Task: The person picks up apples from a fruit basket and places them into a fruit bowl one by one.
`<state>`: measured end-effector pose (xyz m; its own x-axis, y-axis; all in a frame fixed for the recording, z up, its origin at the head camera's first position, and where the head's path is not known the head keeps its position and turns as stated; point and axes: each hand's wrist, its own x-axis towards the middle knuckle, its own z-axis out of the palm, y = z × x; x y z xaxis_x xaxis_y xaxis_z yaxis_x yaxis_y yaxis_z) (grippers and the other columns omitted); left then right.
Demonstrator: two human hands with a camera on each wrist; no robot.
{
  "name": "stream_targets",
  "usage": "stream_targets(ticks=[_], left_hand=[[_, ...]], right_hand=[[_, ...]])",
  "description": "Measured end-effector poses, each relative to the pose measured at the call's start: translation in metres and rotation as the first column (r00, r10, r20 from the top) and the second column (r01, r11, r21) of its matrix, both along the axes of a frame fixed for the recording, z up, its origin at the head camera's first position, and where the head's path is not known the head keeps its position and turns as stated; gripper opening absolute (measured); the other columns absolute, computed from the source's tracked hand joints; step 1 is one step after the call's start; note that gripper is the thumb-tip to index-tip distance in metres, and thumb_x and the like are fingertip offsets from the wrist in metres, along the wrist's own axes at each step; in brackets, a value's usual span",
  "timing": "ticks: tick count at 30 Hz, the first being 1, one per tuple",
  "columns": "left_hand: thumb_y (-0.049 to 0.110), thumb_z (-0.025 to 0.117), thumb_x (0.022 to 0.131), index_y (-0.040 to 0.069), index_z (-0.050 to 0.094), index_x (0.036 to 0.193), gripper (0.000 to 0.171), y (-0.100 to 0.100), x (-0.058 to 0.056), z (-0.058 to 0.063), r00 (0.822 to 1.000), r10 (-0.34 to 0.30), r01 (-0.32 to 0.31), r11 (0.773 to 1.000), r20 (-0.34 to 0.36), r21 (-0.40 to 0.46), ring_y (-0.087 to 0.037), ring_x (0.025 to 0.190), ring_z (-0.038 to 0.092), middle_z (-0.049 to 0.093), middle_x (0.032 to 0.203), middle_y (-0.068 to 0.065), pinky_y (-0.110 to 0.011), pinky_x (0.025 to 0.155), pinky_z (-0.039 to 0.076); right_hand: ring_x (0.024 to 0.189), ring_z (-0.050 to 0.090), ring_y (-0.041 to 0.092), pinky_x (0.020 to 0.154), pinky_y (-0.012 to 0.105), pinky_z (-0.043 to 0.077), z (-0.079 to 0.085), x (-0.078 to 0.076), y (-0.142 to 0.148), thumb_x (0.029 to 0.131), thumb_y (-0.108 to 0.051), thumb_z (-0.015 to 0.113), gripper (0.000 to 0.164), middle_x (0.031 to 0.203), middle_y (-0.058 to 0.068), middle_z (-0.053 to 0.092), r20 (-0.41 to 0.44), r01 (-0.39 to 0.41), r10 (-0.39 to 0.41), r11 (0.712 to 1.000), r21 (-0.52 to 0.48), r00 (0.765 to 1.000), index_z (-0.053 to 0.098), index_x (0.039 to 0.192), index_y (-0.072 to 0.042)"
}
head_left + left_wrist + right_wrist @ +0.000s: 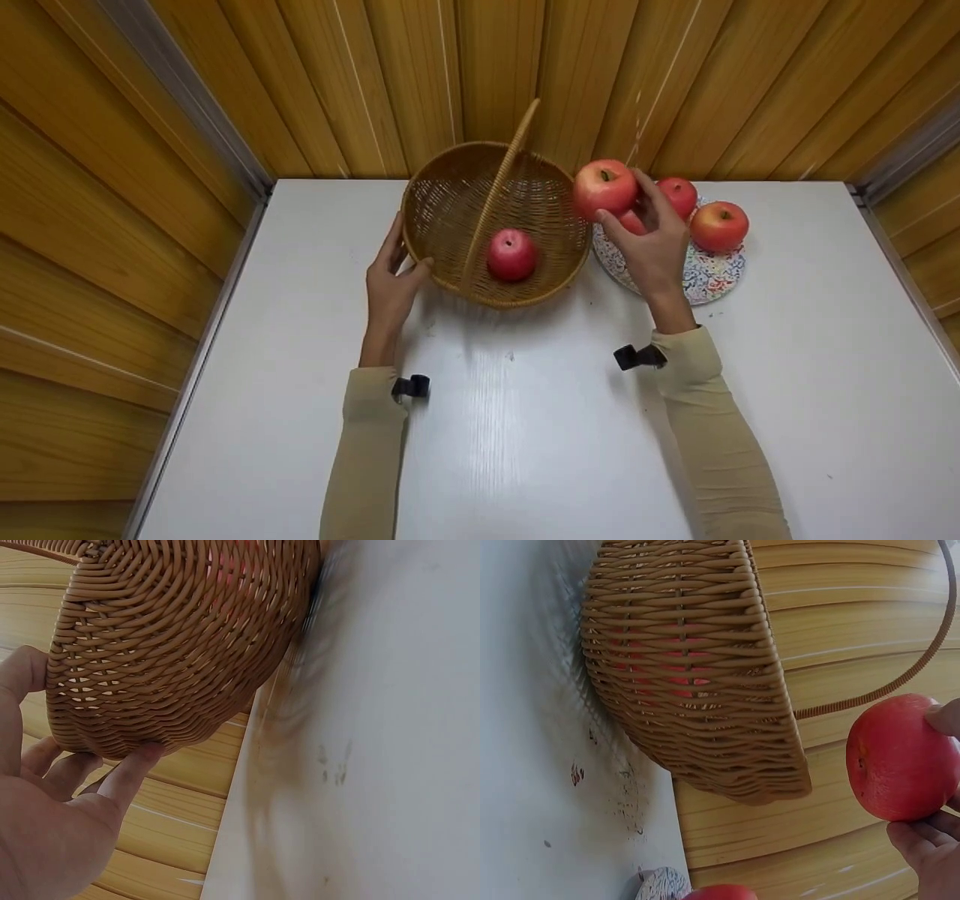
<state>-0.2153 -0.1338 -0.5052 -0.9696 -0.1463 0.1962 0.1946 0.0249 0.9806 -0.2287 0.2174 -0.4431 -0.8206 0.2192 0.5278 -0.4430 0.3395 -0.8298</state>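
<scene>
A wicker basket (465,217) with an arched handle (495,191) stands at the back of the table, a red apple (512,255) inside it. My left hand (391,289) holds the basket's left side, the thumb and fingers spread about its rim and outer wall. Beside the basket's right rim, my right hand (656,244) grips a red-yellow apple (604,187) between thumb and fingers, raised above the table. Right of the basket, a speckled plate (709,277) bears two apples in plain view and a third, partly hidden apple (631,222) behind my right hand.
On the plate are a red apple (677,196) and a yellow-red apple (720,226). A wood-patterned wall (495,67) rises right behind the white table (517,435). Another panelled wall (97,300) borders its left side.
</scene>
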Motion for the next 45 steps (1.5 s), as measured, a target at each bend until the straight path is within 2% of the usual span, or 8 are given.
stream_targets(ticks=[16, 21, 23, 29, 36, 45], left_hand=[[0.005, 0.074, 0.093, 0.028, 0.042, 0.165, 0.081, 0.003, 0.001, 0.0, 1.0, -0.007, 0.007, 1.0, -0.004, 0.006, -0.022, 0.145, 0.048, 0.043, 0.164, 0.007, -0.042, 0.11, 0.05], [0.008, 0.073, 0.094, 0.028, 0.04, 0.165, 0.081, 0.003, 0.001, 0.001, 1.0, 0.001, -0.001, 1.0, 0.001, -0.012, -0.022, 0.145, 0.048, 0.044, 0.164, 0.007, -0.04, 0.109, 0.051], [0.009, 0.073, 0.094, 0.029, 0.041, 0.165, 0.08, 0.003, 0.001, 0.0, 1.0, 0.0, 0.0, 1.0, 0.003, -0.012, -0.022, 0.145, 0.048, 0.044, 0.164, 0.007, -0.04, 0.109, 0.051], [0.008, 0.074, 0.093, 0.028, 0.042, 0.165, 0.081, 0.002, 0.001, 0.001, 1.0, 0.005, -0.005, 1.0, 0.001, -0.013, -0.022, 0.144, 0.049, 0.044, 0.164, 0.007, -0.04, 0.108, 0.052], [0.005, 0.074, 0.093, 0.029, 0.043, 0.164, 0.081, 0.0, 0.0, 0.0, 1.0, 0.005, -0.005, 1.0, -0.003, 0.0, -0.022, 0.144, 0.049, 0.045, 0.163, 0.007, -0.04, 0.108, 0.052], [0.005, 0.074, 0.094, 0.03, 0.044, 0.163, 0.079, 0.0, 0.0, 0.0, 1.0, -0.001, 0.001, 1.0, -0.005, -0.001, -0.023, 0.144, 0.049, 0.044, 0.164, 0.007, -0.043, 0.11, 0.05]], right_hand=[[0.135, 0.06, 0.023, 0.111, 0.034, 0.048, -0.011, 0.017, 0.028, 0.089, -0.007, 0.087, 0.066, 0.146, 0.007, 0.065, 0.037, 0.092, -0.089, 0.99, -0.105, 0.995, 0.06, 0.15, -0.003], [0.131, 0.063, 0.025, 0.11, 0.036, 0.05, -0.013, 0.016, 0.034, 0.086, 0.002, 0.086, 0.067, 0.142, 0.009, 0.067, -0.031, 0.087, -0.091, 0.989, -0.122, 0.995, 0.059, 0.148, 0.003], [0.13, 0.063, 0.025, 0.109, 0.035, 0.05, -0.013, 0.015, 0.037, 0.086, 0.002, 0.086, 0.067, 0.142, 0.008, 0.067, -0.036, 0.097, -0.102, 0.988, -0.122, 0.994, 0.06, 0.148, 0.003], [0.131, 0.063, 0.024, 0.11, 0.035, 0.05, -0.016, 0.016, 0.047, 0.087, -0.001, 0.086, 0.066, 0.141, 0.008, 0.067, -0.021, 0.13, -0.134, 0.982, -0.134, 0.991, 0.061, 0.148, 0.0], [0.134, 0.061, 0.023, 0.108, 0.034, 0.051, -0.018, 0.015, 0.056, 0.089, -0.007, 0.086, 0.066, 0.144, 0.008, 0.066, 0.01, 0.214, -0.214, 0.97, -0.114, 0.977, 0.059, 0.15, -0.002], [0.14, 0.056, 0.021, 0.111, 0.032, 0.047, -0.027, 0.011, 0.071, 0.089, -0.006, 0.086, 0.067, 0.147, 0.01, 0.062, 0.055, 0.263, -0.257, 0.949, -0.173, 0.965, 0.058, 0.15, -0.002]])
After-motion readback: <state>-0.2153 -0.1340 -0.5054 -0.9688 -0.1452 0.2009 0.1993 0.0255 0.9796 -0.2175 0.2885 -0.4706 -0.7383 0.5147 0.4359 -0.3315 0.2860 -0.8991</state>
